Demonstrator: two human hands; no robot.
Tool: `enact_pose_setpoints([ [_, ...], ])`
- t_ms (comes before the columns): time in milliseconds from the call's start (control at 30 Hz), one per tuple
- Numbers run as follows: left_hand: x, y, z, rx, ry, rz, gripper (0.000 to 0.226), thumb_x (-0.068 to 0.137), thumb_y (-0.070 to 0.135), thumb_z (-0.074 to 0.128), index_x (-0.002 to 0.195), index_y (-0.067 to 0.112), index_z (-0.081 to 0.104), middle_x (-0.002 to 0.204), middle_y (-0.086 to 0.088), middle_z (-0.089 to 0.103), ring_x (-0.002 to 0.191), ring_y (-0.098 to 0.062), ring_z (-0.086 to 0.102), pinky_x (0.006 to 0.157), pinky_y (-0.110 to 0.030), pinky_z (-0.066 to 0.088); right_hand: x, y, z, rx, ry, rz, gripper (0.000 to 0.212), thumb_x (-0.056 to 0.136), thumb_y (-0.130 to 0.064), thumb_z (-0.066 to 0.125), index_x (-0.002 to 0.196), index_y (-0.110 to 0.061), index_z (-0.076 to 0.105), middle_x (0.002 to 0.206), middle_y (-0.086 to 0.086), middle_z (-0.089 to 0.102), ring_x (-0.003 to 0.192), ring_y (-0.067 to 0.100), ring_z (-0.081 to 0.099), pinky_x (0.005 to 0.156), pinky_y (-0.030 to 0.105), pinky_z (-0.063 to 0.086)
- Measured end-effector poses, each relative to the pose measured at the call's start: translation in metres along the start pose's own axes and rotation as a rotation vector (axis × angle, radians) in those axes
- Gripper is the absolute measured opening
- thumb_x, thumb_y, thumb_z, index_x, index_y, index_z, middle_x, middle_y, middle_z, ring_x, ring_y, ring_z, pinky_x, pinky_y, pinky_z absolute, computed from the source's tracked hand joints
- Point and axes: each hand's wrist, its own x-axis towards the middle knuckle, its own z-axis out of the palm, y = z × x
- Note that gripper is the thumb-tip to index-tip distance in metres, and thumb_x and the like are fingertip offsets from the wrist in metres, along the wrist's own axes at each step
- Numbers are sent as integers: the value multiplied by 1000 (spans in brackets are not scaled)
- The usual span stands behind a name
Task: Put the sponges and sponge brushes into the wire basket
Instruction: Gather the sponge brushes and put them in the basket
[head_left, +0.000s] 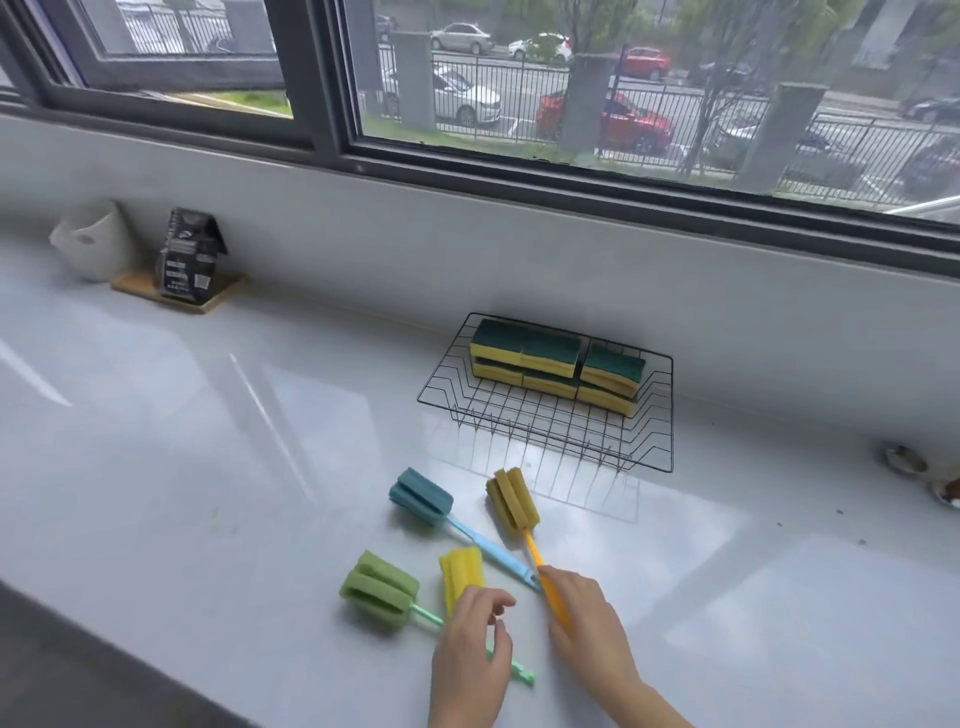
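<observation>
I see four sponge brushes lying flat on a white counter, in front of a wire basket. The ochre brush points its foam head away from me toward the basket, handle running back to my right hand, which is closed around that handle. The blue brush lies diagonally, head to the far left, handle tip meeting the ochre handle. The green brush has its head to the left and its handle running right, under my left hand. The yellow brush shows only its head, pointing away. My left hand hovers with fingers curled and apart, gripping nothing I can make out.

Six green-topped sponges sit stacked at the basket's back. A window spans the wall behind.
</observation>
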Motion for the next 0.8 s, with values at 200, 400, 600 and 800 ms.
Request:
enact_pose_setpoints([
  [200,-19,-20,-4,19,-38,-265,35,73,14,67,89,35,44,88,9,48,70,-6,50,64,-20,46,2,1,-5,102,-16,23,45,89,-9,48,127,-35,46,125,-14,47,113,11,43,82,29,46],
  [400,-15,-39,-3,33,-130,-381,18,74,19,71,74,25,55,70,6,59,58,-9,49,66,-29,49,7,4,-13,80,-115,-15,29,92,-12,46,112,-31,52,116,-7,46,107,13,49,79,34,48],
  [600,-5,-45,0,-24,-87,-477,13,76,16,71,74,26,62,72,3,65,72,-15,62,74,-27,51,7,1,-14,139,-182,46,21,88,-16,46,88,-36,52,81,-10,50,87,12,45,64,26,36],
  [800,-12,-46,3,-373,64,-607,17,83,-4,56,75,9,64,63,-8,63,56,-19,55,66,-30,50,-1,6,-15,258,-156,124,25,89,-7,41,81,-30,44,69,-3,52,71,17,47,59,29,37],
])
